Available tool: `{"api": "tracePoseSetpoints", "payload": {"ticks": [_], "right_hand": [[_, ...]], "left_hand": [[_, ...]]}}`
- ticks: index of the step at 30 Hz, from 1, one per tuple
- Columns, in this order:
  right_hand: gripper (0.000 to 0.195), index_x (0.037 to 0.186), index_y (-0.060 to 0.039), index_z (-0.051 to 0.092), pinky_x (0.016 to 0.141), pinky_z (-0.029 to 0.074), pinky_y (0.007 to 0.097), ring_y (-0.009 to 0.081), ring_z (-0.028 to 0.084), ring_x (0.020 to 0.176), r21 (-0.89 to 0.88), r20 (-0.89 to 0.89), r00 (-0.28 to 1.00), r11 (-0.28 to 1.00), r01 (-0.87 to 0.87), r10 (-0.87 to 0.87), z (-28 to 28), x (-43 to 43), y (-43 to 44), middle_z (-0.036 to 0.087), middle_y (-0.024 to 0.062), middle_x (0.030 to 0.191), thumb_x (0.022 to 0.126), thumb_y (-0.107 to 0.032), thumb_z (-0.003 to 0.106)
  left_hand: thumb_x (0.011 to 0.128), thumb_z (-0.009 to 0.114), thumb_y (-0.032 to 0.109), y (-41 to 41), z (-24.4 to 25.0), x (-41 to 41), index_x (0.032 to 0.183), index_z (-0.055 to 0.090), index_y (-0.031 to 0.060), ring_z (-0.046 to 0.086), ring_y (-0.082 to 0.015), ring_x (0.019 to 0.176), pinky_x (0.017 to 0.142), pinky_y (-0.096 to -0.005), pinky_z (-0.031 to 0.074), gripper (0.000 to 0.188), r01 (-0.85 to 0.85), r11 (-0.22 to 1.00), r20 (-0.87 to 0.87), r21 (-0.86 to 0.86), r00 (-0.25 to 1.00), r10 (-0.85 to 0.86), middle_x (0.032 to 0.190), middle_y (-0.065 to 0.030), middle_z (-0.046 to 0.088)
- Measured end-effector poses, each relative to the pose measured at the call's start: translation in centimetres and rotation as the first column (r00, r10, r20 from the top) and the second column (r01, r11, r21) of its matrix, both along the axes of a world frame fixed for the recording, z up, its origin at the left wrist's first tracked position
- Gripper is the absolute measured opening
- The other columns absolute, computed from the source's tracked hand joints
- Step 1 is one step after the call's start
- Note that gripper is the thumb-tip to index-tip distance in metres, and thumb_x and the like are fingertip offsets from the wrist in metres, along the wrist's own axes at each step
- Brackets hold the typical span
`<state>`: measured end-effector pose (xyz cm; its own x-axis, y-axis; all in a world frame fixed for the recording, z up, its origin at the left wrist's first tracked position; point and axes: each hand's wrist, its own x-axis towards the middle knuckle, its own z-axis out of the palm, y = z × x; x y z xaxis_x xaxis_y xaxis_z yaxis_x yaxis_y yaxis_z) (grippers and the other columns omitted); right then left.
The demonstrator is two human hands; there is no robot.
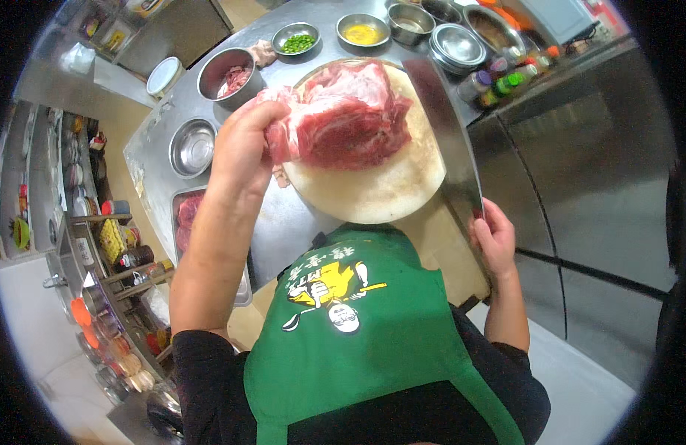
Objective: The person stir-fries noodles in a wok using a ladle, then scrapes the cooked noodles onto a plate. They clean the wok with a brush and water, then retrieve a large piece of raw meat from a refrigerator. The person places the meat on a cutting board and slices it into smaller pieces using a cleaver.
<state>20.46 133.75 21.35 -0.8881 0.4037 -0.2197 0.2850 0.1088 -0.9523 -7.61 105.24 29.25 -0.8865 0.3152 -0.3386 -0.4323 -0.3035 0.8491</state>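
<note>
A large slab of raw red meat (348,122) with pale fat is over the round white cutting board (370,194). My left hand (248,133) grips its left end; I cannot tell whether the meat's underside touches the board. In my right hand (494,233) is the handle of a broad cleaver (448,128). Its blade points away from me along the board's right side, apart from the meat. The handle itself is mostly hidden by my fingers.
Behind the board stand a bowl of chopped green vegetable (297,44) and a bowl of yellow liquid (365,34). A deep pot with meat pieces (231,78), an empty steel bowl (192,147) and a tray of meat (187,214) are left. Stacked bowls (458,47) and bottles (496,83) stand right.
</note>
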Motion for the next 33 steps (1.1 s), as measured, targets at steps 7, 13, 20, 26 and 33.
{"api": "tracePoseSetpoints", "payload": {"ticks": [7,13,20,26,33], "right_hand": [[0.026,0.11,-0.0085,0.046,0.044,0.04,0.0249,0.0104,0.044,0.048,-0.74,-0.03,0.998,0.669,-0.059,0.055,0.8,-3.9,-5.4,0.047,0.0031,0.067,0.105,-0.032,0.036],[0.025,0.109,-0.0114,0.045,0.04,0.039,0.0252,0.0101,0.042,0.046,-0.87,0.125,0.984,0.491,0.048,0.126,2.7,-3.0,-5.4,0.046,0.0021,0.065,0.105,-0.034,0.037],[0.03,0.106,-0.0079,0.049,0.038,0.04,0.0241,0.0081,0.043,0.044,-0.732,0.21,0.96,0.681,0.028,0.187,4.9,-6.4,-5.9,0.048,-0.0004,0.065,0.103,-0.036,0.041],[0.026,0.097,-0.0105,0.049,0.039,0.042,0.0257,0.0089,0.045,0.046,-0.662,0.184,0.95,0.746,-0.07,0.253,2.5,-16.1,-9.6,0.051,-0.0003,0.067,0.102,-0.036,0.044],[0.025,0.101,-0.0088,0.05,0.039,0.042,0.0257,0.009,0.045,0.048,-0.708,0.24,0.911,0.702,-0.07,0.334,4.2,-13.7,-10.2,0.048,-0.0018,0.067,0.102,-0.033,0.044]], "left_hand": [[0.085,0.056,0.011,-0.1,-2.4,-5.0,0.099,0.056,-0.0057,0.068,-0.0316,0.084,0.077,-0.0485,0.06,0.022,0.21,0.978,0.148,-0.018,0.967,-0.205,0.097,-0.0194,0.065],[0.088,0.051,0.02,-1.3,-1.8,-6.7,0.104,0.057,-0.0089,0.07,-0.0323,0.078,0.069,-0.0397,0.061,0.033,0.335,0.919,0.157,-0.206,0.939,-0.307,0.093,-0.0207,0.067],[0.087,0.051,0.012,-0.9,-1.0,-4.9,0.102,0.057,-0.0084,0.07,-0.0307,0.077,0.07,-0.0406,0.061,0.026,0.316,0.898,0.08,-0.307,0.949,-0.306,0.092,-0.0189,0.067],[0.088,0.05,0.012,-3.1,-2.3,-4.7,0.098,0.058,-0.0083,0.068,-0.0284,0.079,0.074,-0.0395,0.058,0.025,0.289,0.942,0.107,-0.168,0.956,-0.274,0.09,-0.0191,0.066],[0.085,0.046,0.011,-7.0,-6.3,-4.6,0.111,0.051,-0.0161,0.066,-0.0386,0.088,0.082,-0.0459,0.056,0.038,0.225,0.927,0.25,0.301,0.919,-0.305,0.103,-0.0271,0.063]]}}
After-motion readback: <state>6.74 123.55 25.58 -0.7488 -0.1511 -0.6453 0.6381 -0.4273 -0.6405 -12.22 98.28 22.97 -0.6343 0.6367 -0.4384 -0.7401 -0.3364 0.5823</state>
